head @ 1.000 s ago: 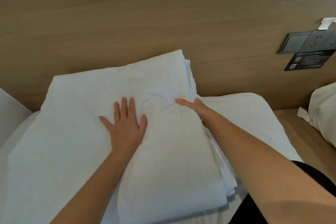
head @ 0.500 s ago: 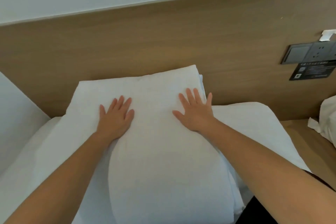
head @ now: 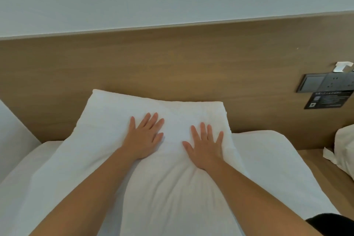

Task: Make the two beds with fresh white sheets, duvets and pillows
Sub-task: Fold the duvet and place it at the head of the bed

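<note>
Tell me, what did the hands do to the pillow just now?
The right hand let go of the side of the pillow and now lies flat on it. The pillow has turned, its far edge squarer to the headboard. The left hand stayed flat on top; the lower pillow stayed put.

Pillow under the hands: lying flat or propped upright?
Lying flat: the pillow rests on a lower pillow, with the left hand and right hand pressed open on its top face.

A pillow (head: 107,140) lies on the bed (head: 268,159) against the headboard (head: 172,67); both hands rest flat on it, side by side.
</note>
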### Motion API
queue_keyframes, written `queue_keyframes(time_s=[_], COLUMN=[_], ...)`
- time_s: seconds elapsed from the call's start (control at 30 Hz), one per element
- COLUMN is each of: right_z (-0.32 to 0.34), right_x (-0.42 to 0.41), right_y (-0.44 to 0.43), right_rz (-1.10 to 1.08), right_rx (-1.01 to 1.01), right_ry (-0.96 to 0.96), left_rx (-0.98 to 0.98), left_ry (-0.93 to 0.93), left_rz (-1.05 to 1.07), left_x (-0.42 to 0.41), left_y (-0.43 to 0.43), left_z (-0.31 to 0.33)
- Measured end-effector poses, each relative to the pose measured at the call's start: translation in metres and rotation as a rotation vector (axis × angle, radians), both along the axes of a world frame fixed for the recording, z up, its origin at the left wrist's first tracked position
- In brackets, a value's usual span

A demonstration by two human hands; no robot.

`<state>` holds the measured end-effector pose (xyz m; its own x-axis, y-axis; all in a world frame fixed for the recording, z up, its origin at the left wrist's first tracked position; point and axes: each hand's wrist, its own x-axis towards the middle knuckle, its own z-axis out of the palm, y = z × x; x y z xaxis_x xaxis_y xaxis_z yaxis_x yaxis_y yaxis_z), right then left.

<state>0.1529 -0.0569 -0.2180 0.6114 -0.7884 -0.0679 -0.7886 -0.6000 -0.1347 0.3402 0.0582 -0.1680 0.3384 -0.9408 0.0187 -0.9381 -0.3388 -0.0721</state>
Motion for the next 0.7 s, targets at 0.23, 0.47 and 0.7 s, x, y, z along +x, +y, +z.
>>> queue_keyframes(time_s=[0.23, 0.47, 0.7], right_z=[0.012, 0.034, 0.008], right_x=[0.006, 0.05, 0.053], right_y=[-0.019, -0.033, -0.061], right_rz=[-0.054, 0.074, -0.048], right_rx=[-0.016, -0.158, -0.121], right_ry=[0.054, 0.04, 0.015], left_rx=[0.027, -0.024, -0.09], left_ry=[0.005, 0.077, 0.003], left_rz=[-0.002, 0.042, 0.306], left_x=[0.006, 0.008, 0.08], left_y=[-0.024, -0.05, -0.059], left_z=[-0.015, -0.008, -0.014])
